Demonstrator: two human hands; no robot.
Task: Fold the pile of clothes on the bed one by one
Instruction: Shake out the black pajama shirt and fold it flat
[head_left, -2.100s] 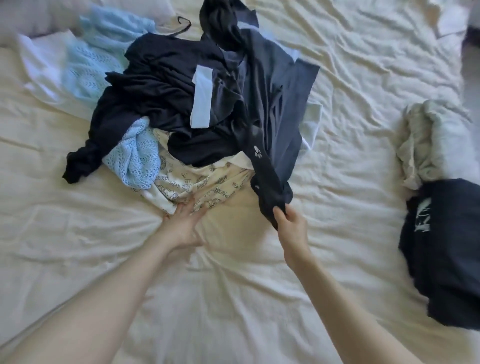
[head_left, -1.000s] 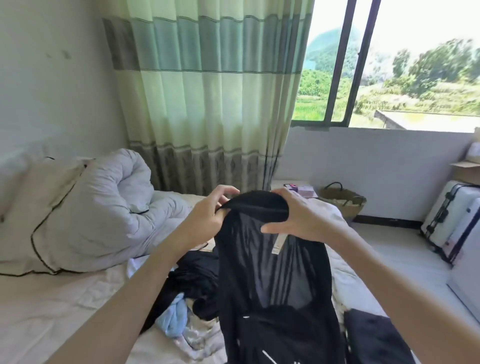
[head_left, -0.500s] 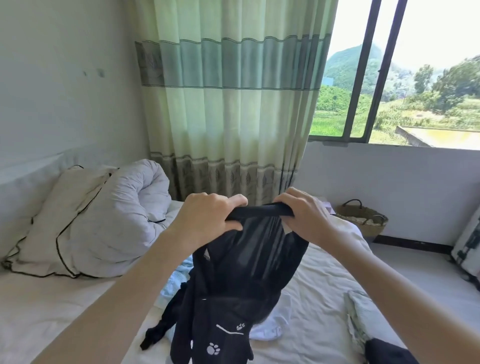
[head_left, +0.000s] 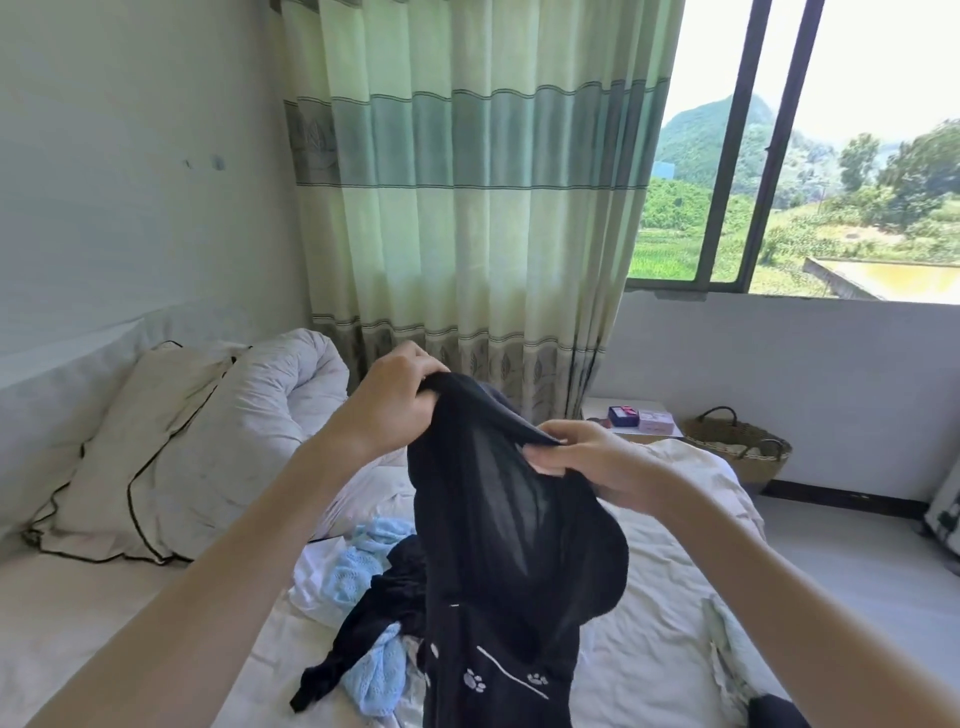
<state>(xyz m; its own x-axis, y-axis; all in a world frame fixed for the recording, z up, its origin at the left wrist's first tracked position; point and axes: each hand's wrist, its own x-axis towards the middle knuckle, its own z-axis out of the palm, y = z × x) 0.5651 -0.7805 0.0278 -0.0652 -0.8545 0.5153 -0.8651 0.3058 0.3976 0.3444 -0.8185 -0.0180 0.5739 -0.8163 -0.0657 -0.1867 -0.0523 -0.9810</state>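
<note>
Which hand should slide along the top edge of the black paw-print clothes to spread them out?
Probably the right hand. It only pinches the edge of the sheer black paw-print garment, lower down. The left hand grips the bunched top corner higher up, so it can hold on.

Garment (head_left: 498, 545) held up at centre, above the bed (head_left: 649, 649), left hand (head_left: 387, 410) on its top edge at 11 o'clock, right hand (head_left: 587, 462) at 1 o'clock. Pile of clothes (head_left: 363, 587) on the bed behind the garment, toward 8 o'clock. Pillow (head_left: 156, 457) at 9 o'clock. Curtain (head_left: 457, 197) at 12 o'clock, window (head_left: 810, 156) at 2 o'clock. Basket (head_left: 737, 447) on the floor at 3 o'clock, beyond the bed.
</note>
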